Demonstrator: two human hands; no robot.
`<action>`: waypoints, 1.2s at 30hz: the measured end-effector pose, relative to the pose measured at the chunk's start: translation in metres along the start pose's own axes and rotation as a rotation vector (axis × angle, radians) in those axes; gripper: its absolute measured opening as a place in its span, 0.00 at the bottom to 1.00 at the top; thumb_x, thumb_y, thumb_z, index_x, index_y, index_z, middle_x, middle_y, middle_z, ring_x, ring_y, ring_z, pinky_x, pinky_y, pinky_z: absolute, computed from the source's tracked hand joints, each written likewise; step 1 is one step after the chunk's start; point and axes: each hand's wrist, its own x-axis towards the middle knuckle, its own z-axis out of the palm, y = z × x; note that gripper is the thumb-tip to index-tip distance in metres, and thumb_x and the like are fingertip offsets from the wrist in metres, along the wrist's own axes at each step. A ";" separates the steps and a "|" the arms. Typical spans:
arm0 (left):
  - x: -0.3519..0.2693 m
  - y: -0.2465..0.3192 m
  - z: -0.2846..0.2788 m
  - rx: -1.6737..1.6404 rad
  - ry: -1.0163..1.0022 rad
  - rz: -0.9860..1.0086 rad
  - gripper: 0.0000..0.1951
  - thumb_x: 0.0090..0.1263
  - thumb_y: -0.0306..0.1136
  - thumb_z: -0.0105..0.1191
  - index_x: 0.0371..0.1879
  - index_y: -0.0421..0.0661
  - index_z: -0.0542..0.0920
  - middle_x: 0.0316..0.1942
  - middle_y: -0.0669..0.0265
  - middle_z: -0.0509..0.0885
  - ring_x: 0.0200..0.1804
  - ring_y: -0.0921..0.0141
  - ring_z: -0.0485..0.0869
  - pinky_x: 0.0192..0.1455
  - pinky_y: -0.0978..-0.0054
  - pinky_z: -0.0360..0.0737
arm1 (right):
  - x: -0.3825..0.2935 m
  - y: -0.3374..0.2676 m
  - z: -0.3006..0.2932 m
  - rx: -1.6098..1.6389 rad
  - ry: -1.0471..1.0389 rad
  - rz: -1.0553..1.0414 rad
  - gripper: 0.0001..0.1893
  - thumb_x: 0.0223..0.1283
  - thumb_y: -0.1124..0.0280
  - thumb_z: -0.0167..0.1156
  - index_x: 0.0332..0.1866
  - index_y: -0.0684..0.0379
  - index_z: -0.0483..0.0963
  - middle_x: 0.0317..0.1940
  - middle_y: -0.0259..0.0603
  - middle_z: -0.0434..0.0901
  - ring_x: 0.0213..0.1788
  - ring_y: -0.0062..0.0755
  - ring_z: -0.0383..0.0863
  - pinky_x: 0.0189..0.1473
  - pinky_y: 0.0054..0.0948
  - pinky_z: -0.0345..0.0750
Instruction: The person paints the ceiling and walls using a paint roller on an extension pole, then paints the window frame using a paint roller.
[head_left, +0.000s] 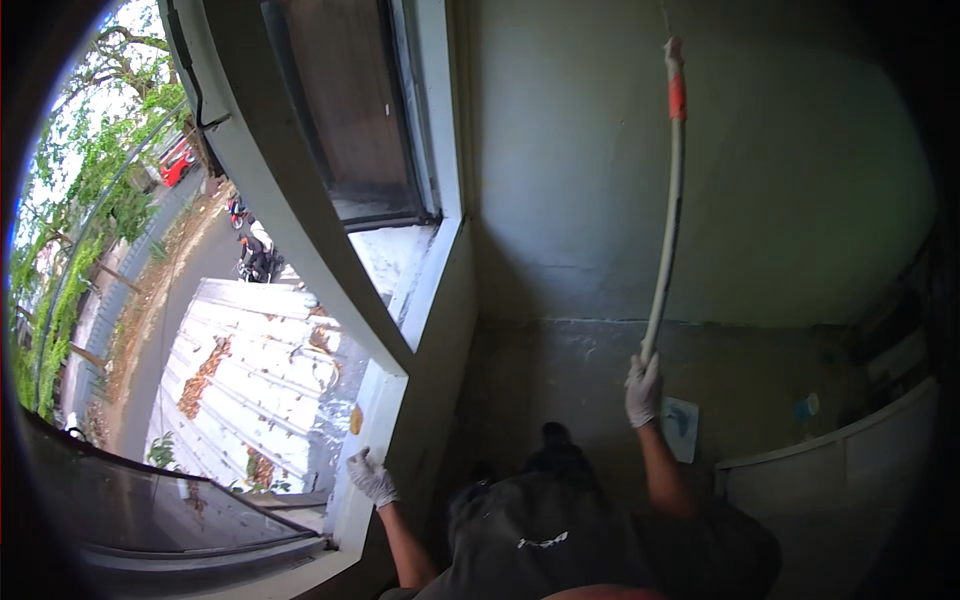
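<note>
In a white glove, my right hand (643, 390) grips the lower end of a long pale pole (670, 217). The pole rises along the wall, with a red band (677, 97) close to its top and a thin rod past its tip. Whatever the rod carries is out of view. My left hand (372, 478), gloved as well, rests on the white window sill (379, 405); its fingers look partly curled, and I see nothing held in it. A small yellow-brown patch (356, 420) lies on the sill just beyond that hand.
A pale green wall (570, 165) stands ahead. On the floor are a light tray or board with a bluish smear (680, 427) and a small blue-and-white container (807, 406). A white low partition (825, 450) curves at right. Outside the open window are a metal roof (247, 375) and a road with riders.
</note>
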 end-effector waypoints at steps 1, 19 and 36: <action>0.000 -0.007 -0.003 0.020 -0.023 -0.033 0.20 0.48 0.17 0.46 0.42 0.45 0.78 0.36 0.55 0.73 0.42 0.55 0.74 0.46 0.59 0.70 | 0.002 -0.013 -0.002 0.022 -0.025 -0.014 0.20 0.68 0.62 0.53 0.56 0.66 0.68 0.17 0.36 0.70 0.18 0.27 0.71 0.21 0.32 0.67; 0.013 -0.065 -0.042 0.420 0.225 -0.545 0.19 0.53 0.28 0.48 0.47 0.46 0.77 0.44 0.56 0.74 0.53 0.57 0.70 0.59 0.61 0.65 | -0.117 0.162 0.026 0.077 -0.302 0.664 0.14 0.58 0.60 0.57 0.22 0.56 0.68 0.16 0.28 0.63 0.17 0.21 0.62 0.17 0.28 0.59; 0.018 -0.004 0.000 0.660 0.170 -0.855 0.18 0.60 0.40 0.50 0.49 0.48 0.75 0.51 0.54 0.70 0.57 0.56 0.68 0.61 0.59 0.65 | -0.005 0.090 0.000 -0.058 -0.117 0.739 0.23 0.61 0.50 0.58 0.20 0.58 0.66 0.13 0.31 0.64 0.13 0.24 0.63 0.16 0.30 0.63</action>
